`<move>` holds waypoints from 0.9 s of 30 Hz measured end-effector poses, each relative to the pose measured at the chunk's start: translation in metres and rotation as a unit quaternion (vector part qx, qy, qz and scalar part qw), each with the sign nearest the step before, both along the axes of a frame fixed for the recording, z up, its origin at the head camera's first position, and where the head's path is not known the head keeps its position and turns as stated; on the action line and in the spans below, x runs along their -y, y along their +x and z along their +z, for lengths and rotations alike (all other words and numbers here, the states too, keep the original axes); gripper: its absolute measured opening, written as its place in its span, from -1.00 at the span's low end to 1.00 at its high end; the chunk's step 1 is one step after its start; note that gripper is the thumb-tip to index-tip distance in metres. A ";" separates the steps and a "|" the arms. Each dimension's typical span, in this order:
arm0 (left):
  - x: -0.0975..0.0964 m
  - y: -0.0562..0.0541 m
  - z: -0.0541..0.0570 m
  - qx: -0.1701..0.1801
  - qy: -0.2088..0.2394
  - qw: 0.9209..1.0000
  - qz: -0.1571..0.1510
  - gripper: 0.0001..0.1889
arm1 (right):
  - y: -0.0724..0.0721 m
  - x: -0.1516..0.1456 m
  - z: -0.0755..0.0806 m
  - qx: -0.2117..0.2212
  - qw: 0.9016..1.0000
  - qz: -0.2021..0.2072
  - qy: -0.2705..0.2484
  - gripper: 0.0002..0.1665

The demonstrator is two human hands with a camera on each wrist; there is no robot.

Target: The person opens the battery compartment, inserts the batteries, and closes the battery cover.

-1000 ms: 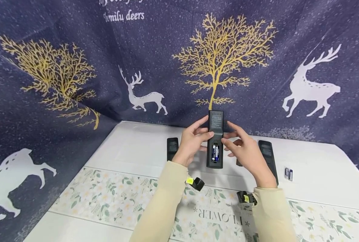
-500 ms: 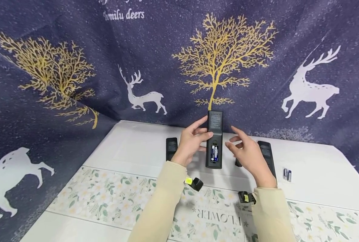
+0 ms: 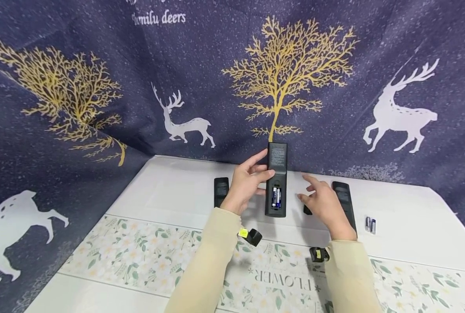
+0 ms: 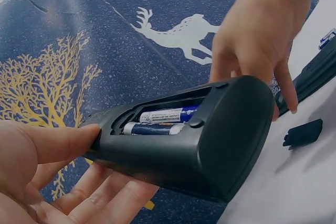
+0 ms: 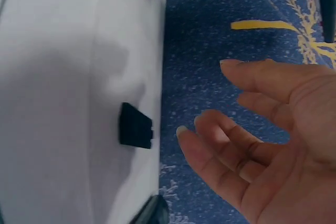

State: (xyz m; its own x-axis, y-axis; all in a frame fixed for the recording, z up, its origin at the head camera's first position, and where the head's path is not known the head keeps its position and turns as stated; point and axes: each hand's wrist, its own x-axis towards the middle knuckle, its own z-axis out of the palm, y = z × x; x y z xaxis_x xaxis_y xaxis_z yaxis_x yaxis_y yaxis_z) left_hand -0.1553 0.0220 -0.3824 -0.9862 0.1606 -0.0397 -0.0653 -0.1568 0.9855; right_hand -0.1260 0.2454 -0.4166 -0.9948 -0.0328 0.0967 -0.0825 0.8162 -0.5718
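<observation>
My left hand [image 3: 245, 187] grips a black remote control [image 3: 277, 167] by its left edge, back side toward me, thumb on one face and fingers behind. Its battery compartment is uncovered, and two blue-and-silver batteries [image 4: 163, 119] lie side by side inside. To the right of the remote is my right hand [image 3: 323, 201], fingers spread and loosely bent, holding nothing. A small black battery cover [image 5: 135, 126] lies on the white table near that hand; the hand partly hides it in the head view.
Another black remote [image 3: 221, 190] lies behind my left wrist, and a third remote [image 3: 343, 201] lies beyond my right wrist. Two loose batteries [image 3: 370, 224] rest farther right on the white table [image 3: 408, 217]. A dark blue cloth [image 3: 224, 52] with deer and trees hangs behind.
My right hand has let go of the remote's right edge and moved away to the right. The left hand still holds the remote in nearly the same place.
</observation>
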 end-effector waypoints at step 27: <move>0.000 -0.002 0.001 -0.002 0.005 1.000 0.006 -0.34 | -0.006 -0.010 -0.019 0.114 0.991 -0.052 0.039 -0.14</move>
State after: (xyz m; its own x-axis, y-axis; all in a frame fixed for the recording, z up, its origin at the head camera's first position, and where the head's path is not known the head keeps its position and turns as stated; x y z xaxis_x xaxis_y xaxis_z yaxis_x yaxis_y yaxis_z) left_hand -0.1574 0.0221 -0.3815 -0.9884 0.1483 -0.0342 -0.0592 -0.1676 0.9841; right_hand -0.1320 0.2551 -0.4356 -0.9887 0.0731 -0.1307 0.1294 0.8562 -0.5001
